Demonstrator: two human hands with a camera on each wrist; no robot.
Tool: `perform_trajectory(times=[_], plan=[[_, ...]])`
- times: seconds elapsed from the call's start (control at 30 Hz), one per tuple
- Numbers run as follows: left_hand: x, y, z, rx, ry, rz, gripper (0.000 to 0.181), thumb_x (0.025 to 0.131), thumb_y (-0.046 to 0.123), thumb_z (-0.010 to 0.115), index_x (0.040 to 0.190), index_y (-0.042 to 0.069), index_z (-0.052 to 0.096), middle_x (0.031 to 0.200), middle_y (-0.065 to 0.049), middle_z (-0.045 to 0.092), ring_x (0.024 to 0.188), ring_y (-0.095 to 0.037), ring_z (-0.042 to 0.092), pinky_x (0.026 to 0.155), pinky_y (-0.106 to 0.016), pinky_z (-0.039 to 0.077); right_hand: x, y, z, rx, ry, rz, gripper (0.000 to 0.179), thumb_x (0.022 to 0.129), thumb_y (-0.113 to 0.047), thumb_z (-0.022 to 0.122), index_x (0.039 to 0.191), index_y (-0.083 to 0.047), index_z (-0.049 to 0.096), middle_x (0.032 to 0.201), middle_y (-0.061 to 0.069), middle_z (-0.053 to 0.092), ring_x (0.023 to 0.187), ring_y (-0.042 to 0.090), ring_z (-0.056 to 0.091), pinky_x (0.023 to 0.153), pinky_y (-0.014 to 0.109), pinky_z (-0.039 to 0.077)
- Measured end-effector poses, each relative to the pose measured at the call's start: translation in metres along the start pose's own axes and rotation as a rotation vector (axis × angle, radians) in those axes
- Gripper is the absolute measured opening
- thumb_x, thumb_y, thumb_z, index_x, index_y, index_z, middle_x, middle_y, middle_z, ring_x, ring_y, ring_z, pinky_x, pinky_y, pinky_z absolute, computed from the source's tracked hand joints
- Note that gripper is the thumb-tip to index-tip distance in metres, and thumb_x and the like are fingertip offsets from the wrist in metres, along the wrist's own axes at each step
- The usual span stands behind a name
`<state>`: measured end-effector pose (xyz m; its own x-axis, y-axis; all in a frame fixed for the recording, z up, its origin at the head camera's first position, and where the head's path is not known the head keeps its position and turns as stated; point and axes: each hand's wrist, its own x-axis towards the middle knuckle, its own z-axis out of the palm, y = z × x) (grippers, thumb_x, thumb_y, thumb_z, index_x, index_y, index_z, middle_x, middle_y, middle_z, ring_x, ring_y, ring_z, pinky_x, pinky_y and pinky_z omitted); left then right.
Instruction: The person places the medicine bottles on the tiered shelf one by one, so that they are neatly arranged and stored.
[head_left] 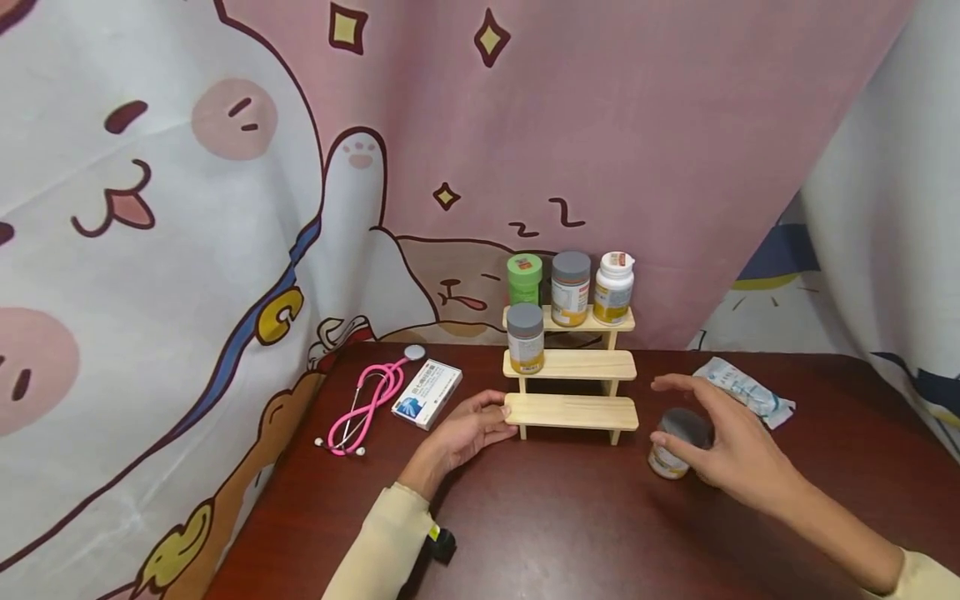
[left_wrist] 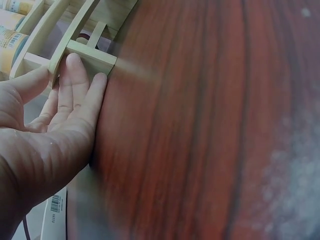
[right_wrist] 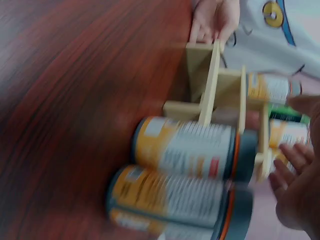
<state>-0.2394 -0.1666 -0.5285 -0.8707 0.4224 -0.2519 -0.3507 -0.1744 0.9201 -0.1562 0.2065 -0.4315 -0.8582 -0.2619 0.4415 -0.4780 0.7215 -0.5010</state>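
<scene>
My left hand (head_left: 472, 429) holds the left end of the lowest step of a three-step wooden display stand (head_left: 572, 411). In the left wrist view, the thumb lies at the board's edge, with the fingers (left_wrist: 75, 90) against the end support. To the stand's right, my right hand (head_left: 738, 450) spreads its thumb and fingers above a grey-lidded supplement bottle (head_left: 669, 463). The right wrist view shows two such bottles, a nearer bottle (right_wrist: 170, 200) and another bottle (right_wrist: 185, 147) beside the stand, with the hand apart from both.
On the top step are a green bottle (head_left: 524, 282), a grey-lidded bottle (head_left: 571, 290) and a white bottle (head_left: 613, 290). Another grey-lidded bottle (head_left: 526, 340) occupies the middle step. A pink stethoscope (head_left: 367, 404) and medicine box (head_left: 427, 393) lie left; a plastic packet (head_left: 746, 390) lies right.
</scene>
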Motion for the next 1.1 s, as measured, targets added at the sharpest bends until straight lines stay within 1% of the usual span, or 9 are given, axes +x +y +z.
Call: perform_trajectory(times=[0.07,0.13,0.23,0.43,0.5,0.6,0.77,0.9,1.1], plan=[[-0.001,0.000,-0.001,0.004,-0.005,0.004,0.030,0.106,0.008,0.057,0.136,0.002,0.053,0.109,-0.004,0.068,0.096,-0.016,0.072,0.104,-0.038,0.061,-0.005,0.008,-0.004,0.016,0.010,-0.015,0.076,0.079,-0.024,0.096,0.144,-0.032,0.057,0.132,-0.009,0.067,0.118,-0.004,0.055,0.091,0.007,0.039],[-0.001,0.000,-0.001,0.005,-0.006,0.003,0.030,0.106,0.007,0.057,0.136,0.003,0.052,0.110,-0.004,0.067,0.097,-0.017,0.072,0.103,-0.037,0.062,-0.012,0.015,-0.007,0.030,0.020,-0.020,0.078,0.077,-0.020,0.096,0.144,-0.033,0.057,0.132,-0.010,0.067,0.114,-0.008,0.054,0.089,0.006,0.038],[-0.001,-0.001,0.000,0.000,-0.003,-0.002,0.030,0.106,0.006,0.056,0.135,0.003,0.053,0.110,-0.004,0.067,0.098,-0.018,0.072,0.102,-0.036,0.062,-0.021,0.025,-0.011,0.033,0.032,-0.010,0.080,0.076,-0.020,0.097,0.144,-0.034,0.058,0.131,-0.012,0.066,0.113,-0.012,0.053,0.089,0.003,0.037],[0.001,-0.001,-0.001,-0.001,0.003,0.000,0.028,0.106,0.007,0.056,0.134,0.004,0.054,0.110,-0.005,0.068,0.096,-0.017,0.073,0.102,-0.036,0.062,-0.032,0.043,-0.019,0.021,0.050,-0.029,0.085,0.072,-0.014,0.099,0.145,-0.029,0.058,0.138,-0.011,0.063,0.126,-0.020,0.046,0.095,-0.005,0.032],[0.001,0.000,-0.001,0.002,0.003,-0.002,0.029,0.106,0.007,0.056,0.135,0.004,0.054,0.110,-0.004,0.068,0.096,-0.016,0.073,0.102,-0.036,0.062,-0.035,0.050,-0.021,0.039,0.047,-0.016,0.085,0.071,-0.013,0.099,0.144,-0.027,0.059,0.139,-0.013,0.062,0.128,-0.019,0.045,0.097,-0.006,0.030],[0.001,0.000,0.000,0.010,0.003,-0.007,0.030,0.107,0.007,0.056,0.137,0.003,0.052,0.109,-0.004,0.068,0.096,-0.016,0.073,0.103,-0.037,0.062,-0.038,0.060,-0.022,0.077,0.037,0.019,0.084,0.072,-0.012,0.098,0.145,-0.025,0.059,0.138,-0.017,0.062,0.126,-0.017,0.047,0.096,-0.004,0.031],[-0.001,0.001,0.001,0.018,0.004,0.001,0.031,0.107,0.008,0.056,0.137,0.003,0.052,0.109,-0.004,0.067,0.097,-0.017,0.073,0.106,-0.041,0.060,-0.042,0.076,-0.022,0.161,0.012,0.070,0.082,0.078,-0.008,0.093,0.150,-0.023,0.055,0.138,-0.015,0.063,0.121,-0.010,0.050,0.095,0.001,0.033],[0.000,0.002,0.001,0.016,0.002,0.000,0.031,0.107,0.008,0.056,0.137,0.003,0.051,0.109,-0.004,0.067,0.097,-0.017,0.073,0.108,-0.042,0.059,-0.046,0.087,-0.021,0.242,-0.017,0.097,0.084,0.083,-0.002,0.088,0.155,-0.018,0.049,0.143,-0.016,0.062,0.129,-0.011,0.050,0.099,0.001,0.032],[0.000,0.003,0.001,0.017,0.015,-0.013,0.031,0.107,0.008,0.055,0.137,0.003,0.052,0.108,-0.004,0.067,0.095,-0.017,0.073,0.106,-0.040,0.061,-0.050,0.095,-0.016,0.317,-0.052,0.111,0.083,0.085,0.002,0.084,0.157,-0.015,0.046,0.145,-0.013,0.059,0.136,-0.013,0.046,0.100,0.001,0.031]])
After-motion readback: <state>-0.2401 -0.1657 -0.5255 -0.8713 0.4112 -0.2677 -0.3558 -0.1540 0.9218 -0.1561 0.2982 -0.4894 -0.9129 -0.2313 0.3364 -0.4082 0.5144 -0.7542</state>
